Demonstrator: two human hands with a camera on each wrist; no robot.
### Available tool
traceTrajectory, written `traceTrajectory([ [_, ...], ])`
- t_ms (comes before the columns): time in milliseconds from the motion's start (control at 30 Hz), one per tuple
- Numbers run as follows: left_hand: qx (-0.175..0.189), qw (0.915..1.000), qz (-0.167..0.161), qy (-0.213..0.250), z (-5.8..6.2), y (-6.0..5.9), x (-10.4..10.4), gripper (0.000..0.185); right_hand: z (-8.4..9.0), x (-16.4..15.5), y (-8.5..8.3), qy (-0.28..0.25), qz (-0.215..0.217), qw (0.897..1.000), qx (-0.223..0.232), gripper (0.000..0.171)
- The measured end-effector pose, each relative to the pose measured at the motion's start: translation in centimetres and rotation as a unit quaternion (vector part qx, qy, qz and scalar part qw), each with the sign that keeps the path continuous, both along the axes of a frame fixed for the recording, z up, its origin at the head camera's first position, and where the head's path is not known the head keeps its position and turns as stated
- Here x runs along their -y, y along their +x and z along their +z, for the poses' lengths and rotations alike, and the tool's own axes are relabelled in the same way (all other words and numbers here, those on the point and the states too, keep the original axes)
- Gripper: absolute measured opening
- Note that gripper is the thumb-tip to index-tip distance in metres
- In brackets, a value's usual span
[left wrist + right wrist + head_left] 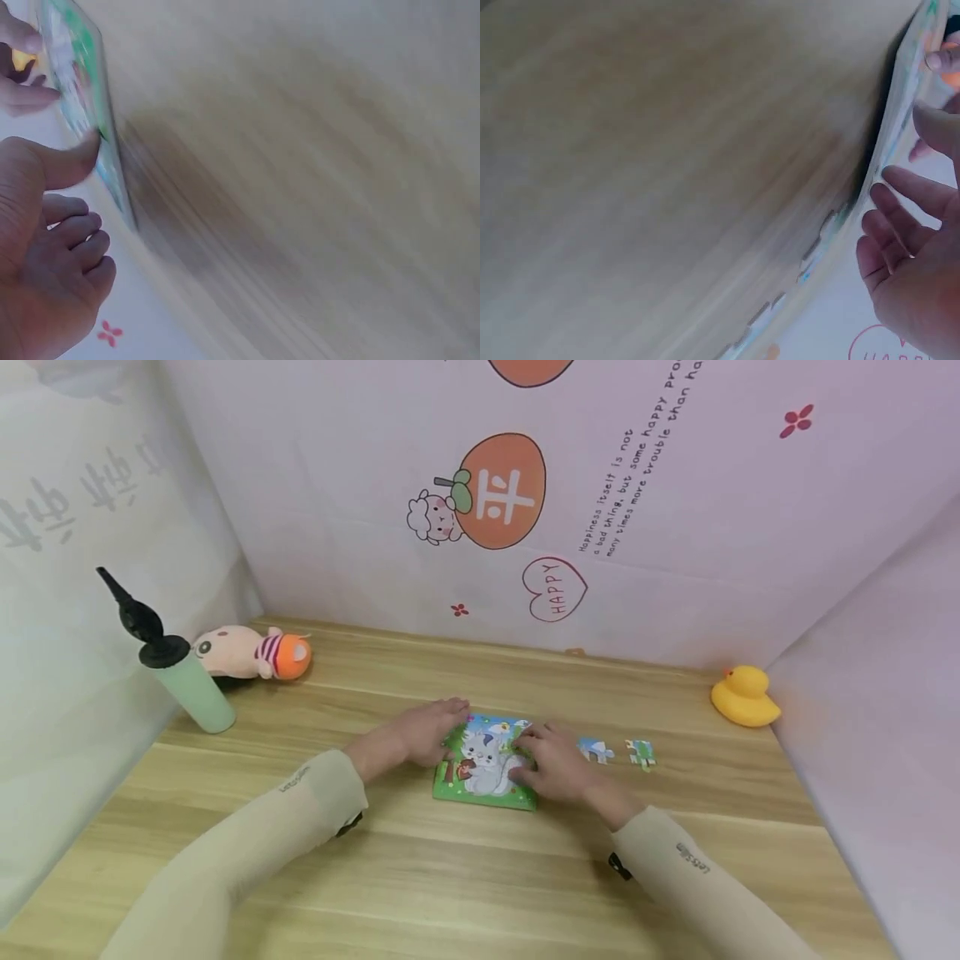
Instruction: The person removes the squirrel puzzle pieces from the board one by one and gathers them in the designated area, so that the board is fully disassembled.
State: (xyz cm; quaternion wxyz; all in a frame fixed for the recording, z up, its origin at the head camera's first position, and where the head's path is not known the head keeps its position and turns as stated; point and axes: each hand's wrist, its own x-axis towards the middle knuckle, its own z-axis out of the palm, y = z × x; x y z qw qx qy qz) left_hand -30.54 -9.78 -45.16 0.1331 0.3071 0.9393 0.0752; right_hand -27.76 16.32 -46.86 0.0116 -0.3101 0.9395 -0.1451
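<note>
At the middle of the wooden table [525, 893] lies our jigsaw puzzle [483, 768], flat in its green tray. Our left hand [431, 731] rests with loose fingers on its left edge; our right hand [551, 764] lies flat over its right side, fingers straight. Just right of it sit two loose puzzle pieces [618, 751], apart from the tray. Farther out stand a green bottle [183, 681] and a plush toy [251, 653] at left, a rubber duck [744, 696] at right.
</note>
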Motion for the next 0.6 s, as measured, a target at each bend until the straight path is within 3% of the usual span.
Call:
traceTrajectory([
  [133, -0.032, 0.9982, -0.043, -0.026, 0.0, 0.9, -1.3, 0.074, -0.2, 0.1, 0.5, 0.012, -0.003, 1.000, 0.013, 0.050],
  [333, -0.033, 0.9909, -0.111, -0.068, -0.4, 2.2, -2.9, 0.071, -0.5, 0.3, 0.8, 0.018, -0.011, 1.000, 0.016, 0.049],
  [600, -0.004, 0.9928, -0.112, -0.042, -1.0, 2.6, -3.0, 0.072, -0.2, 0.4, 1.0, 0.034, -0.035, 0.999, 0.020, 0.052],
])
